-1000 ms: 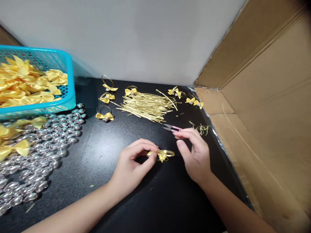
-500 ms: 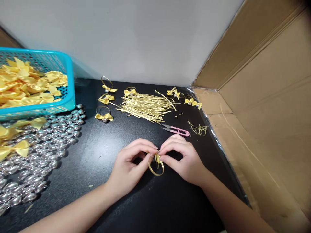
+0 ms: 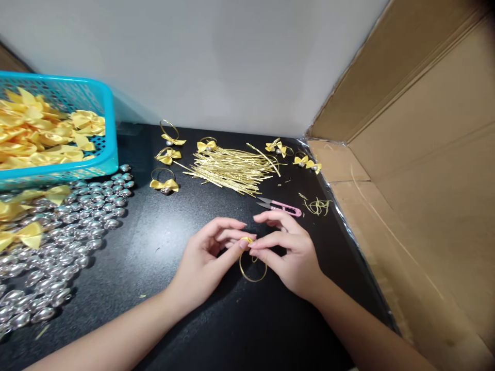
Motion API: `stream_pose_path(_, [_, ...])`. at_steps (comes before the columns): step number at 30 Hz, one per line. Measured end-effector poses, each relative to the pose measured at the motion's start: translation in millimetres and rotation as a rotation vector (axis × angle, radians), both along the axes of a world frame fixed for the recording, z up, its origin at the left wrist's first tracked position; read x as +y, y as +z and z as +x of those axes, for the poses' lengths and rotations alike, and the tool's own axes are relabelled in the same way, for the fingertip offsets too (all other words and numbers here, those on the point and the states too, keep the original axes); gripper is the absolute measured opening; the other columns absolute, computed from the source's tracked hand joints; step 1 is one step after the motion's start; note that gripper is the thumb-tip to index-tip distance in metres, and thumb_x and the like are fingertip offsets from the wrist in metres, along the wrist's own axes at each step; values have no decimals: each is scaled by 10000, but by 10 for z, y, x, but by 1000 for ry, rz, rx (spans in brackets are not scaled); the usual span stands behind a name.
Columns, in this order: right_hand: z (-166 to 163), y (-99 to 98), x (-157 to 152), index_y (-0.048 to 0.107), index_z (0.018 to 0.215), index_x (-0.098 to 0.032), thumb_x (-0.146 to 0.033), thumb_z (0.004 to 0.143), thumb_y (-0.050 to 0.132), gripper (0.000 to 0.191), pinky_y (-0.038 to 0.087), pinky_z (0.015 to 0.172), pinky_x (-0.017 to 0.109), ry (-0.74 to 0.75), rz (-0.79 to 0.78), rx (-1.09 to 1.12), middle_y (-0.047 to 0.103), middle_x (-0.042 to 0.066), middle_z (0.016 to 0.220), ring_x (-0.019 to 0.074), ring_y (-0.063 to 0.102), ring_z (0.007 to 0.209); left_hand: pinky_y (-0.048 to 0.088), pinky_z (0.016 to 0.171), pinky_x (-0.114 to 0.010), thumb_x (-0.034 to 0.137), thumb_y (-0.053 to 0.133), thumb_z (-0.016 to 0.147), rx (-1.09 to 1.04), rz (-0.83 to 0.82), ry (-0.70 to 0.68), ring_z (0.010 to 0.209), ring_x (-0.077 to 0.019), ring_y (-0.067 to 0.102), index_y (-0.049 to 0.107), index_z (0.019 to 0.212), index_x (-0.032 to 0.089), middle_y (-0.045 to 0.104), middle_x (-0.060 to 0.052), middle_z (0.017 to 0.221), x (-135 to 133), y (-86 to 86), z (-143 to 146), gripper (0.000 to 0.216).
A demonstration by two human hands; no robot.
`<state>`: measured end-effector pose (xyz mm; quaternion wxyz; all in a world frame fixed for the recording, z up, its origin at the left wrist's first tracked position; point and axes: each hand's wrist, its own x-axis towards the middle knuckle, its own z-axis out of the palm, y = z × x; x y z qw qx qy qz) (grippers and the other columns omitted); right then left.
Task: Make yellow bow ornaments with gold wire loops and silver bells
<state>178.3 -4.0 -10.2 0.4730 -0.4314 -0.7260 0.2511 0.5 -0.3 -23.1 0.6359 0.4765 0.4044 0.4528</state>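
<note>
My left hand [image 3: 211, 255] pinches a small yellow ribbon bow [image 3: 246, 240] between thumb and fingers, low in the middle of the view. From it hangs a loop of gold cord [image 3: 253, 280]. With thumb and index finger, my right hand [image 3: 292, 252] grips the cord close beside the bow; its other fingers are lifted. Most of the bow is covered by my fingertips, and I cannot see whether a bead is on it. Just beyond my right hand lie pink-handled thread snips [image 3: 284, 207].
A pile of gold cords [image 3: 232, 170] lies at the back, with several looped bows [image 3: 164, 185] around it. Silver beads [image 3: 62, 247] spread over the left, before a blue basket [image 3: 110, 123] of yellow bows. Cord scraps [image 3: 317, 206] lie right; cardboard [image 3: 417, 165] walls that side.
The gold loop has turned to face me more and shifted slightly right. My left and right index fingers have lifted and spread apart, while both hands keep their pinch at the bow.
</note>
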Motion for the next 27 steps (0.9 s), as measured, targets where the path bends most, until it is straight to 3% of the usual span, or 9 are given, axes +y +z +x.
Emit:
stream_pose_path(2, [-30, -31, -16, 777, 786, -223, -133, 797, 743, 97, 586, 845, 348, 11, -95, 85, 736, 88, 1104, 211, 712, 1006, 573, 739, -211, 195, 728, 826, -27, -27, 0, 749, -120, 724, 619, 977, 201, 767, -3, 795, -5, -3, 12, 186])
stream_pose_path(4, [-61, -56, -30, 786, 813, -223, -110, 799, 732, 125, 604, 832, 327, 23, -149, 149, 766, 81, 1039, 202, 735, 955, 576, 724, -213, 195, 747, 804, -48, -31, 32, 746, -116, 718, 602, 969, 196, 756, -5, 836, -12, -6, 30, 220])
stream_pose_path(8, [-98, -84, -43, 790, 801, -227, -79, 791, 724, 163, 626, 728, 290, -40, -110, 175, 790, 47, 863, 180, 752, 785, 568, 613, -206, 212, 797, 738, -68, -102, 169, 648, -100, 674, 558, 904, 210, 678, 55, 777, -6, 7, 53, 290])
stream_pose_path(11, [-103, -91, -52, 790, 812, -234, -62, 793, 712, 189, 627, 673, 278, -66, -26, 144, 790, 38, 838, 173, 746, 732, 525, 560, -213, 329, 736, 803, 14, -178, 29, 554, -109, 623, 584, 765, 179, 635, 42, 595, 26, 53, 45, 217])
stream_pose_path(14, [-100, -91, -65, 787, 841, -246, -48, 798, 703, 219, 630, 675, 268, -90, 75, 116, 791, 34, 851, 166, 750, 742, 514, 618, -247, 422, 665, 847, 36, -238, -183, 603, -131, 618, 672, 682, 148, 669, -21, 625, 64, 100, 40, 320])
stream_pose_path(16, [-97, -90, -72, 783, 849, -260, -47, 804, 695, 234, 636, 695, 275, -114, 118, 110, 790, 29, 857, 171, 755, 772, 512, 668, -262, 425, 677, 833, -20, -293, -245, 667, -146, 621, 722, 710, 155, 685, -36, 687, 81, 113, 47, 301])
stream_pose_path(22, [-105, -70, -84, 770, 857, -266, -54, 804, 695, 231, 646, 735, 296, -106, 125, 89, 782, 32, 893, 187, 761, 836, 492, 704, -247, 324, 799, 727, -237, -568, -311, 670, -120, 587, 752, 737, 151, 665, -27, 702, 112, 102, 58, 180])
stream_pose_path(27, [-93, -51, -116, 746, 870, -265, -65, 806, 685, 218, 626, 819, 349, -136, 213, -92, 768, 51, 1006, 215, 733, 978, 440, 640, -202, 261, 797, 690, -243, -589, -259, 611, -78, 508, 731, 705, 131, 626, -1, 674, 123, 99, 54, 146])
